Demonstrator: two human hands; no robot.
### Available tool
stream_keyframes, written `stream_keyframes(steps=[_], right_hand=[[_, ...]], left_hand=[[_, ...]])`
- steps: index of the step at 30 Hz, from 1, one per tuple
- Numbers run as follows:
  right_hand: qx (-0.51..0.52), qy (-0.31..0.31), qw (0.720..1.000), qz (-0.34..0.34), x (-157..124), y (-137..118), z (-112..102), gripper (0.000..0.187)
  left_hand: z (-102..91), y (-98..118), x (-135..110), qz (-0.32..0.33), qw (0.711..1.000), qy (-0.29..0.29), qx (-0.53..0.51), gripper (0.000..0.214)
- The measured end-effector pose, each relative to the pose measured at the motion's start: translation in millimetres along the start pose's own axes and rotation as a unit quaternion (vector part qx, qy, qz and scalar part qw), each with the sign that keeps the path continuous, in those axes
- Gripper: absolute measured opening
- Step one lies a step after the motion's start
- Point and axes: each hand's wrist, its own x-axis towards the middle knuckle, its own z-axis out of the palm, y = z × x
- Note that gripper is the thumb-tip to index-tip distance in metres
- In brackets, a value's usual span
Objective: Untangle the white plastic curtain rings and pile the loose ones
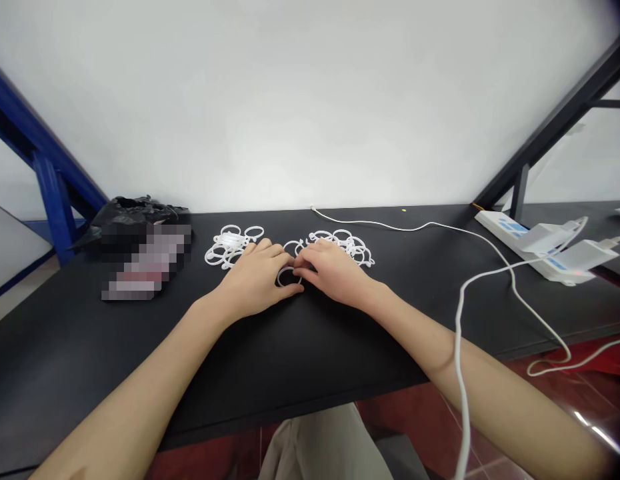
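A thin white plastic ring point(279, 277) is held between my two hands over the black table. My left hand point(255, 277) is curled round its left side, thumb and fingertips at the rim. My right hand point(333, 270) pinches the ring's right side with thumb and fingers. Beyond my left hand lies a pile of white rings point(223, 253), some with small eyelets. Another heap of such rings point(357, 248) sits past my right hand, partly covered by it. One more loose ring point(291, 244) shows between the hands.
On the left are a black plastic bag point(135, 210) and a blurred-out item point(150, 263). A white power strip point(535, 250) with chargers stands at the right. Its white cable point(460, 333) loops across the table and over my right forearm. A white wall point(310, 107) rises behind.
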Motion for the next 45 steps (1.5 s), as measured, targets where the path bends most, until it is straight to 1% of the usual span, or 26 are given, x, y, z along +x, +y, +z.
stream_keyframes(steps=[5, 8, 12, 16, 19, 25, 31, 35, 38, 45], right_hand=[[0.039, 0.018, 0.999, 0.018, 0.1, -4.1, -1.0, 0.016], [0.08, 0.025, 0.996, 0.04, 0.7, -5.9, -2.7, 0.016], [0.18, 0.051, 0.98, 0.067, 1.2, -5.9, -3.2, 0.016], [0.246, 0.077, 0.963, 0.072, 1.9, -5.0, -1.2, 0.018], [0.277, 0.084, 0.954, 0.077, 2.7, -4.5, 0.1, 0.017], [0.277, 0.088, 0.953, 0.08, 3.8, -3.8, -0.6, 0.016], [0.263, 0.109, 0.956, 0.073, 4.3, -4.8, -3.6, 0.017], [0.257, 0.119, 0.957, 0.062, 4.2, -5.8, -7.7, 0.017], [0.252, 0.12, 0.958, 0.066, 4.2, -6.6, -9.1, 0.017], [0.237, 0.136, 0.96, 0.066, 3.5, -4.0, -0.3, 0.014]], left_hand=[[-1.7, -1.2, 0.4, -0.011, 1.0, 0.015, -0.007, 0.029], [-2.8, -5.3, 1.3, -0.025, 0.998, 0.055, -0.03, 0.026], [-5.1, -11.0, 1.3, -0.048, 0.991, 0.108, -0.065, 0.03], [-7.4, -10.7, 0.2, -0.061, 0.986, 0.117, -0.101, 0.032], [-7.7, -8.8, -0.3, -0.064, 0.985, 0.113, -0.114, 0.033], [-4.6, -8.4, -0.4, -0.042, 0.985, 0.105, -0.13, 0.031], [-2.8, -7.8, -0.1, -0.022, 0.99, 0.086, -0.107, 0.035], [-4.3, -4.7, -0.3, -0.023, 0.99, 0.092, -0.104, 0.033], [-4.9, -3.6, -0.7, -0.023, 0.989, 0.096, -0.112, 0.031], [-4.9, -6.4, -0.5, -0.036, 0.99, 0.096, -0.096, 0.032]])
